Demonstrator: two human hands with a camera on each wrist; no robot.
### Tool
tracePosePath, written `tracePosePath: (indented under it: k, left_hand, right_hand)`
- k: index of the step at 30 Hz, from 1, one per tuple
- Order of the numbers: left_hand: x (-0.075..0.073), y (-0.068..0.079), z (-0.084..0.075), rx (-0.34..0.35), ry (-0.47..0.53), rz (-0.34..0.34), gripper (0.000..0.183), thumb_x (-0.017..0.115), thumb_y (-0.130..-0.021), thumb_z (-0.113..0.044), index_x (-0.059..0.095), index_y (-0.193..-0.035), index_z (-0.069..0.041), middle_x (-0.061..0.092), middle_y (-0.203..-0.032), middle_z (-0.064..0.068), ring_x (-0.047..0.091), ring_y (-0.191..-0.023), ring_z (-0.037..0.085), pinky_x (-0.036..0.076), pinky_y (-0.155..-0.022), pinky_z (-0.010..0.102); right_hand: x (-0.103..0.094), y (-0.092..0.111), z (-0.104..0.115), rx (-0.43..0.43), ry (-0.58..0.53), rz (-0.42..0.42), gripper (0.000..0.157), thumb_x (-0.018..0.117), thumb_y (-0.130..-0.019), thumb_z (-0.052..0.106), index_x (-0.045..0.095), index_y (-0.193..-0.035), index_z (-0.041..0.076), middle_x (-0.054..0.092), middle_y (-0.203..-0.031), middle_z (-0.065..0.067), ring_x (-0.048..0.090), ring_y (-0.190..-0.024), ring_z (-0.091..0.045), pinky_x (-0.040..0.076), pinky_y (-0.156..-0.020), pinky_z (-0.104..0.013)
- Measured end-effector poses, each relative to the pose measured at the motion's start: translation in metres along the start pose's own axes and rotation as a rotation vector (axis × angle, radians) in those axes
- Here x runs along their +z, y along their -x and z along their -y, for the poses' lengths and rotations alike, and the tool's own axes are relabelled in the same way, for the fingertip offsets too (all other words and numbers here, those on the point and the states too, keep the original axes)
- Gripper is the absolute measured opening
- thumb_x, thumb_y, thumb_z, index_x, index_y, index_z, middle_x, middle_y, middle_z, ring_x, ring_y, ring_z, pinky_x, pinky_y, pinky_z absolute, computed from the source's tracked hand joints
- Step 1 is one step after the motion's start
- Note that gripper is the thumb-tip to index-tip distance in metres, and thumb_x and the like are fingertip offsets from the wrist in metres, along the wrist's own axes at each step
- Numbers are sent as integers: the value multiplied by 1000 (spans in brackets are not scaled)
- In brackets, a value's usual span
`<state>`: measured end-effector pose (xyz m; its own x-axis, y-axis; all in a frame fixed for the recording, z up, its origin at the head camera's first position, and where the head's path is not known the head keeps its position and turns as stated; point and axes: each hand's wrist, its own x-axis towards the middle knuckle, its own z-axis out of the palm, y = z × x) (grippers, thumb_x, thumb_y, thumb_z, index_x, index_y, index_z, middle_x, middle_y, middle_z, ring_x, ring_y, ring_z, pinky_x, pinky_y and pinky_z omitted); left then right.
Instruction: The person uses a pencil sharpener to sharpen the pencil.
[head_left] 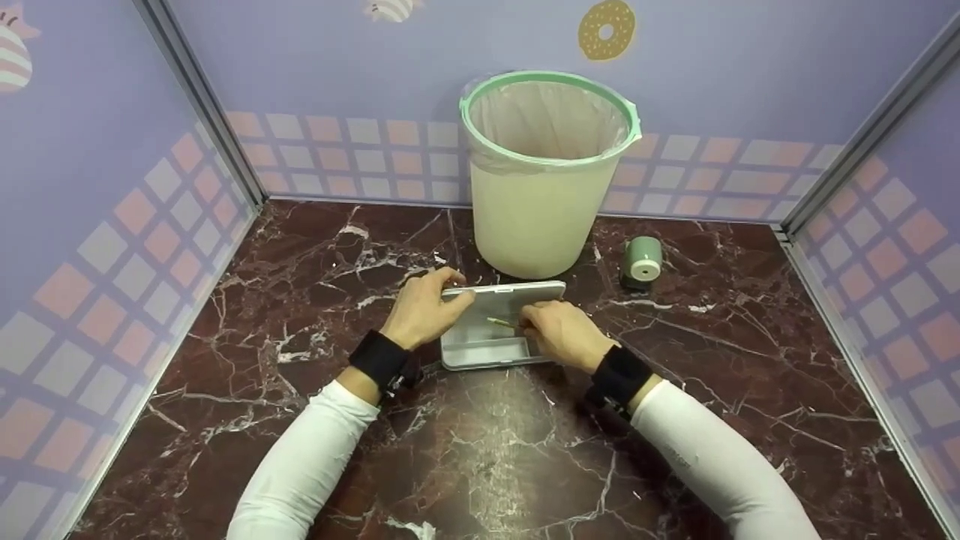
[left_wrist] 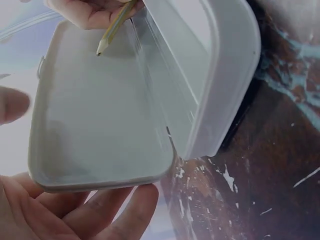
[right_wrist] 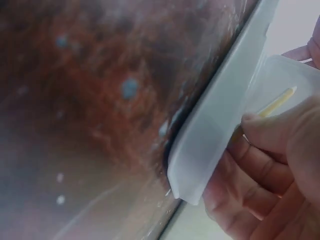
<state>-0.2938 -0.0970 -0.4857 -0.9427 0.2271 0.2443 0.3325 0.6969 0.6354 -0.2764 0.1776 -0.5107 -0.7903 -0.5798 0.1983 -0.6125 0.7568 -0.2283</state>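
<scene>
A pale grey-white pencil case (head_left: 487, 351) stands on the dark marbled surface with its lid (left_wrist: 95, 120) raised. My left hand (head_left: 426, 307) holds the lid at its upper left corner. Its fingers (left_wrist: 100, 210) lie behind the lid, and the thumb is at the front side. Over the case's right part, my right hand (head_left: 566, 334) pinches a short yellow pencil (head_left: 502, 323) between thumb and fingers. The pencil's sharpened tip points left, towards the inside of the lid. In the right wrist view the case's tray (right_wrist: 215, 120) lies beside the right fingers, and the pencil (right_wrist: 276, 103) sticks out past the thumb.
Behind the case stands a tall cream bin (head_left: 536, 217) with a green rim and a clear liner. To its right is a small green device with a round white front (head_left: 645, 268), possibly a pencil sharpener. Patterned purple panels (head_left: 360, 67) enclose the back and both sides.
</scene>
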Motion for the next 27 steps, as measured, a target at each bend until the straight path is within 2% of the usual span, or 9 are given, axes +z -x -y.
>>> tracePosePath:
  k: [2, 9, 14, 18, 22, 27]
  left_hand:
    - [-1, 1, -3, 2, 12, -26, 43, 67, -103, -46, 79, -127, -12, 85, -122, 10, 80, -106, 30, 62, -99, 50]
    - [-6, 1, -19, 41, 49, -166, 42, 58, -111, -43, 81, -124, -11, 85, -117, 11, 79, -104, 33, 61, -96, 52]
    - [-9, 2, -28, 99, 73, -244, 44, 52, -114, -38, 83, -123, -8, 85, -119, 16, 79, -110, 40, 60, -100, 57]
    - [-11, 3, -33, 141, 94, -284, 45, 50, -114, -36, 84, -121, -8, 86, -119, 15, 80, -110, 39, 60, -100, 56]
    - [-11, 3, -40, 181, 89, -311, 44, 49, -111, -32, 85, -117, -8, 86, -118, 14, 80, -109, 39, 61, -97, 56]
    - [-6, 3, -51, 234, 45, -282, 38, 55, -106, -28, 85, -117, -6, 86, -116, 15, 78, -111, 37, 61, -99, 54]
  right_hand:
    - [-2, 1, 0, -13, -2, -11, 7, 79, -101, 13, 73, -99, 11, 82, -96, -9, 81, -91, -36, 65, -83, -55]
    - [-12, 3, 4, -47, -42, -101, 21, 83, -100, 20, 67, -91, 10, 73, -81, -5, 73, -76, -30, 61, -72, -52]
    - [-23, 4, 7, -57, -92, -133, 10, 80, -101, 12, 70, -99, 10, 76, -86, -4, 72, -78, -25, 61, -74, -49]
    - [-33, 3, 11, -47, -166, -155, 5, 76, -103, 9, 75, -107, 10, 82, -96, -6, 79, -86, -23, 65, -79, -45]
    - [-44, 1, 10, -48, -211, -220, 5, 75, -105, 10, 76, -109, 8, 84, -100, -8, 82, -87, -24, 67, -79, -43]
    - [-52, 1, 7, -74, -242, -306, 8, 75, -105, 9, 74, -111, 5, 84, -96, -8, 81, -81, -22, 67, -75, -41]
